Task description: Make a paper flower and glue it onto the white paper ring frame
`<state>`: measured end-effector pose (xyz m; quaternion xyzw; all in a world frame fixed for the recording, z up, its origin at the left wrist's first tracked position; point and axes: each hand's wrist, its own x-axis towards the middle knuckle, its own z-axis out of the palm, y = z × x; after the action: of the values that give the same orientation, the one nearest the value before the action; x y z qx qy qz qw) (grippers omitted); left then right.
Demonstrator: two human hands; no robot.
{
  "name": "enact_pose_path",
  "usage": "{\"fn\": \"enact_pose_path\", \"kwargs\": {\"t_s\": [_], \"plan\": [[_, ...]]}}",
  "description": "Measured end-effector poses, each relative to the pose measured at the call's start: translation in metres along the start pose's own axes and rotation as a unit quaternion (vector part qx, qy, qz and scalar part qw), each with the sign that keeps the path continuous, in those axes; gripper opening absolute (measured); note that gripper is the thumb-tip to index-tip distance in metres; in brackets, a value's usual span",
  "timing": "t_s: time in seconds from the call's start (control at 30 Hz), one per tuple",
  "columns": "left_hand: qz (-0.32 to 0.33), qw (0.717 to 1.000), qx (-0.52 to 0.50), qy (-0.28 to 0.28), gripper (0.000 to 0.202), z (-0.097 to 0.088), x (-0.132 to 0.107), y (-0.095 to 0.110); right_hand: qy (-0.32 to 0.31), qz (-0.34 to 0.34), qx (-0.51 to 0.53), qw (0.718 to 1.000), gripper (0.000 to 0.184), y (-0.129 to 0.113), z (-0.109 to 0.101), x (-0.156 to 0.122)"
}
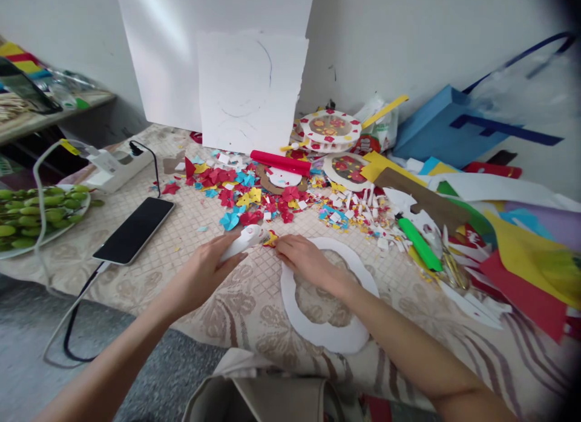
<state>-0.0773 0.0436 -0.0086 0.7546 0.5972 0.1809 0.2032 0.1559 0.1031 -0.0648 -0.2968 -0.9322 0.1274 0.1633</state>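
There, the worktop [218, 225] wore a beige patterned cloth and stood against a pale wall [408, 34]. White boards [249, 89] leaned behind a litter of red, blue and yellow paper scraps [227, 183]. The left hand [204, 270] had its fingers wrapped round a white tool [245, 240]. The tool's tip touched a small red-and-yellow paper piece [271, 238] near the cloth's middle. The fingers of the right hand [304, 261] pinched that piece, just beside a white paper ring [318, 334].

A table [254, 301] draped in a beige patterned cloth filled the view. Behind the table rose a plain pale wall [408, 40], with white boards [181, 59] leaning against it. Left of the table stood a wooden shelf [54, 110]. Below the table's near edge lay speckled grey floor [27, 325]. The light was soft and even.
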Motion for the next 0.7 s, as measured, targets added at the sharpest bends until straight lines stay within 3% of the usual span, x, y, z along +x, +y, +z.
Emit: {"fn": "enact_pose_path", "kwargs": {"t_s": [0.7], "plan": [[0.01,1.0,-0.007,0.002,0.04,0.0019,0.0005,0.0017,-0.018,0.006,-0.03,0.999,0.013,-0.0013,0.0003,0.0004]]}}
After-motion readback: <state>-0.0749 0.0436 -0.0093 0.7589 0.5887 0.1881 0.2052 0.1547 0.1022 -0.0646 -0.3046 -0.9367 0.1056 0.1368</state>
